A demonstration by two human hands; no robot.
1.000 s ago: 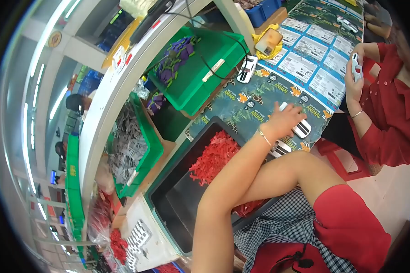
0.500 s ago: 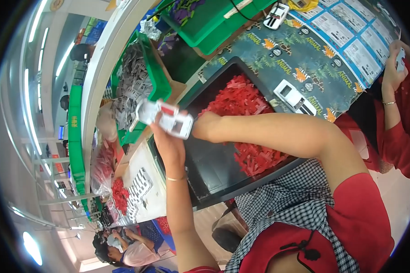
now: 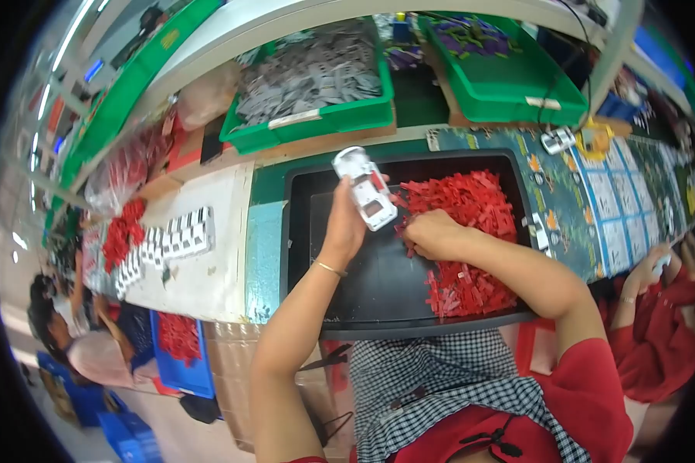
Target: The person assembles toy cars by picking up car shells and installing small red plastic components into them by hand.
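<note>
My left hand [image 3: 346, 222] grips a white toy car body [image 3: 365, 189], held tilted above the black tray [image 3: 340, 289]. A bit of red shows in one of the body's openings. Beside it, my right hand [image 3: 436, 234] is at the left edge of a heap of small red plastic pieces [image 3: 471, 201] in the tray. Its fingers are curled together. Some dark red bits show by the fingertips, but I cannot make out what is pinched there.
Green bins of grey parts [image 3: 309, 81] and purple parts [image 3: 471, 37] stand behind the tray. Rows of white car bodies [image 3: 179, 235] lie left, near a red pile [image 3: 123, 231]. More white cars [image 3: 557, 140] sit right. A co-worker's hand [image 3: 647, 270] is at far right.
The view has swung round and levelled. The car body stays in my left hand, now more upright. My right hand now shows at the edge of the red heap, apart from the car.
</note>
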